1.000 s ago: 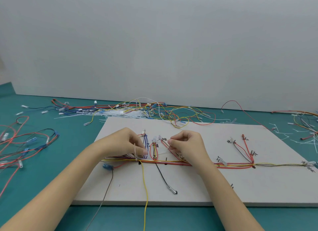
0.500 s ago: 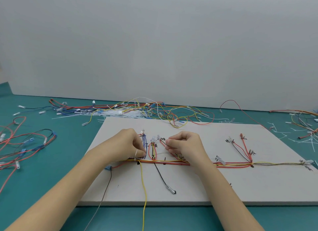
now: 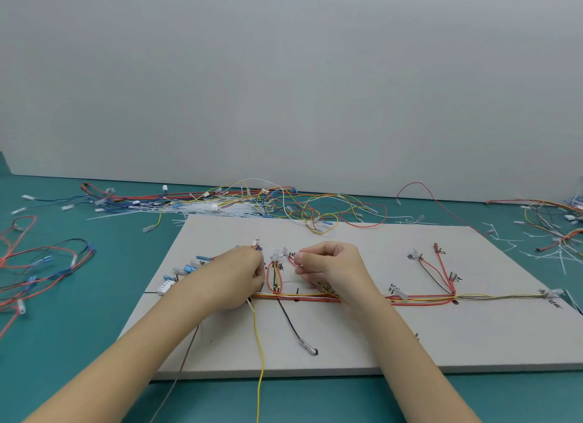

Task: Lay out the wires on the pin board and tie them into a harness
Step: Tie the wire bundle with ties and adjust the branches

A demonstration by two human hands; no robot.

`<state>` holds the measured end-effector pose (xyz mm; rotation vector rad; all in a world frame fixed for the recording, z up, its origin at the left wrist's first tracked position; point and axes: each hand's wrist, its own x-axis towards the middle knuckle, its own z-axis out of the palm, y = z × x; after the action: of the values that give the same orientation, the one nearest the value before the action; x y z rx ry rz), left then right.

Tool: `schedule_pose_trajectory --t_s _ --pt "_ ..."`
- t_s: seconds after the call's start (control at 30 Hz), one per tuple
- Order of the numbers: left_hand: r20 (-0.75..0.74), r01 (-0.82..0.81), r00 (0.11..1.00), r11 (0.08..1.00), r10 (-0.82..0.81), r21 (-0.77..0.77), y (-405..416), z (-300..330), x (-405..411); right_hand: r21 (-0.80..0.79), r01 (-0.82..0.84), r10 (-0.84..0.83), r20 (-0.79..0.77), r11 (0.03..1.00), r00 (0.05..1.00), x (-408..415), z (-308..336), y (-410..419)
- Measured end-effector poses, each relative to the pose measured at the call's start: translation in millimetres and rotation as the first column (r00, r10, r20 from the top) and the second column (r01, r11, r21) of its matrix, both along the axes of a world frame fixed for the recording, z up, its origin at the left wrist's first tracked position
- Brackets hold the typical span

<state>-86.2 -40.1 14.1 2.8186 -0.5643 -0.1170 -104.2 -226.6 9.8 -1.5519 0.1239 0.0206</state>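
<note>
Wires point(image 3: 362, 297) lay in bundle mid pin board point(image 3: 378, 344), thin, light, floppy. Left hand point(image 3: 235, 280) grip curled over bundle w/ tie; right hand point(image 3: 329, 266) pinched red branch. Best held near pins.

The board point(image 3: 362, 334) lies on the table point(image 3: 63, 344), with the harness point(image 3: 419, 298) running across it (left to right). Loose wires point(image 3: 252, 202) lie behind it, more point(image 3: 38, 265) to its left.

Matt grey board point(image 3: 347, 344), glossy wires point(image 3: 419, 298)
</note>
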Motion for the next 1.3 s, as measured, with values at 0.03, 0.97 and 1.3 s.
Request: schedule_pose_trajectory --t_s 0.03,0.97,1.3 --pt "-0.017 0.012 1.0 1.0 -0.012 -0.01 0.8 -1.5 -0.2 -0.023 -0.003 0.003 -0.002 1.0 1.0 0.0 -0.4 0.1" --pt "-0.296 -0.104 0.942 0.7 -0.159 -0.706 -0.2 -13.0 4.1 -0.313 -0.175 0.247 0.207 0.934 0.947 -2.6 -9.7 8.3" --pt "-0.359 -0.22 0.924 0.584 -0.132 -0.782 1.5 -13.2 4.7 -0.265 -0.227 0.264 0.112 0.937 0.958 -1.7 -6.0 1.5"
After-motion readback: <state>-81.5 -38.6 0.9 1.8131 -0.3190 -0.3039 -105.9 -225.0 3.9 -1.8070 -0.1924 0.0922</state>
